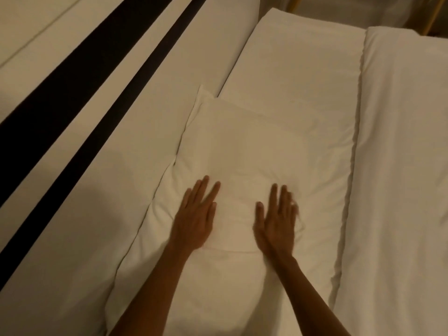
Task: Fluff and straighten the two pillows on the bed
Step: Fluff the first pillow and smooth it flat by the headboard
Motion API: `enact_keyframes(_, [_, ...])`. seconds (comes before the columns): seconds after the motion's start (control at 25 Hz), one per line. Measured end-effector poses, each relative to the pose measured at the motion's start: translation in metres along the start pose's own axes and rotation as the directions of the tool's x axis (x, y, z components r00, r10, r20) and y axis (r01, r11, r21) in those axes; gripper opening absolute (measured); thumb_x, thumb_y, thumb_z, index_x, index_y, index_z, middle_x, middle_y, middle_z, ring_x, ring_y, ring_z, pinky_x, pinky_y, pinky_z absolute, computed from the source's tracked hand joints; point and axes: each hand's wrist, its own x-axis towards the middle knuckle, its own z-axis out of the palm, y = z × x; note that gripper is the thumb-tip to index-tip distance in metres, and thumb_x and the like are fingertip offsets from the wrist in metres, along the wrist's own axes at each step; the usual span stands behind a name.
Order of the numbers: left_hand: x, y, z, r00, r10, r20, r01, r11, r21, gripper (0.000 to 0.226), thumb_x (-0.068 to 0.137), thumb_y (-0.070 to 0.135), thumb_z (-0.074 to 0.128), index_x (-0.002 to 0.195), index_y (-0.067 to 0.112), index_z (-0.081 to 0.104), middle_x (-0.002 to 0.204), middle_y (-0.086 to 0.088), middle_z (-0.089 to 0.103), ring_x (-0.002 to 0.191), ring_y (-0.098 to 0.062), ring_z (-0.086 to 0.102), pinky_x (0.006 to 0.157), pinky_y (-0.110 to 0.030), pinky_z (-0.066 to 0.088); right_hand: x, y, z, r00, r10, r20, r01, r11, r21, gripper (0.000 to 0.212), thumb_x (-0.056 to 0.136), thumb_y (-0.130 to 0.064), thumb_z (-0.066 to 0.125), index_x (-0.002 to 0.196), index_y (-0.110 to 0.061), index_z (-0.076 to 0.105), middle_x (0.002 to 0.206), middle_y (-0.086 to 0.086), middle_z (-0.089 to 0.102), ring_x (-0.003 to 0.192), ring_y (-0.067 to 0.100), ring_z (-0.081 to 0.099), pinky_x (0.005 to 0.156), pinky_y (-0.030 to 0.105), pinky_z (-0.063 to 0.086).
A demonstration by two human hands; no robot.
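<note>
A white pillow (242, 151) lies flat on the bed, running from the lower middle toward the upper middle of the head view. My left hand (196, 214) rests flat on its near part, palm down, fingers slightly spread. My right hand (276, 221) lies flat beside it, a short gap apart, its fingers blurred. Neither hand holds anything. A second white pillow (295, 64) lies farther away, partly under the far end of the near pillow, stretching to the upper right.
A padded cream headboard (126, 151) with two dark stripes (72, 88) runs along the left. A white duvet (400, 166) with a folded edge covers the bed on the right. Thin gold frame legs (434, 15) show at the top right corner.
</note>
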Motion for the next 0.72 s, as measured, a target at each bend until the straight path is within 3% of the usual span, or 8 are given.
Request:
enact_keyframes(0.08, [-0.004,-0.025,-0.010,0.990,-0.136,-0.027,0.137,0.991,0.005,0.052,0.108,0.035,0.022,0.160,0.026,0.022,0.169,-0.003,0.014,0.157,-0.023,0.012,0.127,-0.045,0.016,0.001,0.029,-0.011,0.989,0.140,0.054,-0.142,0.989,0.033,0.067,0.105,-0.053,0.015,0.163,-0.025,-0.003,0.172,0.008,-0.002,0.159,0.025,-0.006,0.129,0.046,0.002])
enact_keyframes(0.16, [-0.001,-0.026,-0.020,0.965,-0.224,-0.139,0.224,0.975,-0.016,0.056,0.108,0.038,0.018,0.159,0.018,0.027,0.167,-0.009,0.020,0.155,-0.029,0.019,0.126,-0.045,0.019,0.003,0.030,-0.019,0.990,0.142,-0.016,-0.141,0.987,0.073,0.066,0.106,-0.052,0.011,0.163,-0.020,-0.001,0.172,0.010,0.000,0.159,0.027,-0.005,0.129,0.048,0.004])
enact_keyframes(0.24, [0.002,-0.007,-0.016,0.970,-0.134,-0.204,0.127,0.991,-0.049,0.054,0.109,0.036,0.021,0.159,0.016,0.027,0.167,-0.009,0.023,0.156,-0.026,0.019,0.127,-0.040,0.018,-0.004,0.001,-0.013,0.993,0.003,-0.121,0.004,0.998,0.064,0.067,0.106,-0.049,0.014,0.162,-0.013,0.008,0.170,0.014,0.009,0.158,0.031,0.005,0.128,0.048,0.009])
enact_keyframes(0.36, [-0.013,0.020,0.003,0.998,0.031,-0.058,-0.034,0.999,-0.038,0.053,0.110,0.034,0.021,0.161,0.024,0.017,0.170,-0.002,0.011,0.157,-0.017,0.008,0.127,-0.042,0.018,-0.032,-0.029,0.012,0.990,-0.132,-0.058,0.134,0.990,0.042,0.066,0.108,-0.047,0.022,0.164,-0.017,0.005,0.172,0.009,0.001,0.159,0.024,-0.003,0.129,0.042,0.004])
enact_keyframes(0.48, [-0.038,-0.001,0.003,1.000,-0.019,0.016,0.019,1.000,0.024,0.053,0.109,0.032,0.023,0.161,0.025,0.017,0.170,-0.002,0.010,0.157,-0.017,0.007,0.126,-0.043,0.020,-0.043,-0.005,0.014,0.996,-0.088,0.018,0.088,0.996,0.002,0.069,0.107,-0.046,0.029,0.164,-0.017,0.003,0.172,0.006,-0.003,0.159,0.020,-0.006,0.129,0.046,0.009])
enact_keyframes(0.64, [-0.051,-0.026,-0.017,0.966,-0.244,-0.082,0.243,0.970,-0.019,0.055,0.108,0.032,0.019,0.160,0.015,0.021,0.168,-0.010,0.016,0.156,-0.026,0.015,0.124,-0.048,0.024,-0.039,-0.001,-0.001,0.999,0.035,-0.018,-0.034,0.996,0.086,0.068,0.108,-0.046,0.023,0.163,-0.016,-0.004,0.171,0.010,-0.007,0.159,0.021,-0.009,0.128,0.049,0.008])
enact_keyframes(0.72, [-0.050,-0.009,-0.017,0.969,-0.187,-0.161,0.179,0.982,-0.059,0.054,0.109,0.030,0.021,0.160,0.014,0.021,0.169,-0.009,0.018,0.156,-0.025,0.015,0.127,-0.041,0.021,-0.045,-0.028,0.003,0.991,-0.067,-0.113,0.082,0.988,0.130,0.066,0.108,-0.041,0.026,0.163,-0.014,0.002,0.172,0.010,-0.003,0.159,0.023,-0.003,0.129,0.047,0.007])
